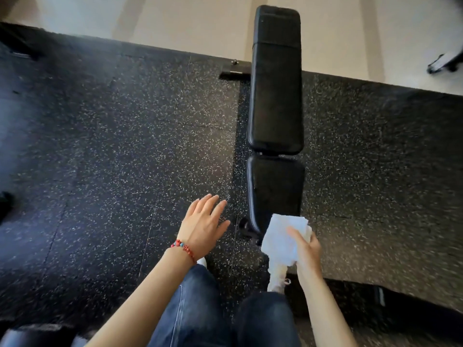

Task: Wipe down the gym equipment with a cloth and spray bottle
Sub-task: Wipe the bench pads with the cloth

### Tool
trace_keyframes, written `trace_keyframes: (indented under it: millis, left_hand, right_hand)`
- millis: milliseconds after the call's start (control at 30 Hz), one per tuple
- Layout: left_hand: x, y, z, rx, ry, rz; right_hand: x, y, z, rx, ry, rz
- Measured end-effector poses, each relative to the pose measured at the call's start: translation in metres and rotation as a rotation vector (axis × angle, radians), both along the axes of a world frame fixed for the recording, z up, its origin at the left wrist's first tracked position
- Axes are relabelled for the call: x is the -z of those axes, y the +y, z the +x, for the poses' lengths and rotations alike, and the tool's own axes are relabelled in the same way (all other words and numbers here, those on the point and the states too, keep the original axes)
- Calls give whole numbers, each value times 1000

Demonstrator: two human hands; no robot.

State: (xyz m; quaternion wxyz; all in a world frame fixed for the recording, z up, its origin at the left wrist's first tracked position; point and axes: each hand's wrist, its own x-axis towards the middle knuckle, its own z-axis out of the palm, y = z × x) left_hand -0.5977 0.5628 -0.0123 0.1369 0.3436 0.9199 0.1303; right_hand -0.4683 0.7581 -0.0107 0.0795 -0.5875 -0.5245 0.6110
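1. The right hand (307, 251) grips a white cloth (284, 237), thumb pressed on top and fingers curled beneath, at the near end of the bench (275, 96).
2. The cloth overlaps the near edge of the bench's seat pad (275, 186); whether it touches is unclear.
3. The left hand (203, 226) hangs to the left of the bench over the speckled floor mat (125, 146), fingers straight, slightly spread, holding nothing.
4. A beaded bracelet (184, 247) circles the left wrist.

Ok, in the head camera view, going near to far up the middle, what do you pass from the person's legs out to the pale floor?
Jeans-clad legs → white cloth held in the right hand → bench seat pad → long back pad → pale floor.
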Motion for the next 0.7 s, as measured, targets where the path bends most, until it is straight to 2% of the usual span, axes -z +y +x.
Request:
trace_keyframes:
  millis: [200,433,600,700]
  left_hand:
    - [21,54,15,-111,-46,-41]
    - [57,148,61,-454,-114,-98]
    - [95,193,98,-635,-165,-77]
    - [130,203,110,-708,-165,-59]
  right_hand:
    - [16,63,-10,-172,-52,2]
    - [51,174,-32,-590,-147,-5]
    - [91,215,-45,-824,-108,38]
    - [131,219,-49,-892,-85,12]
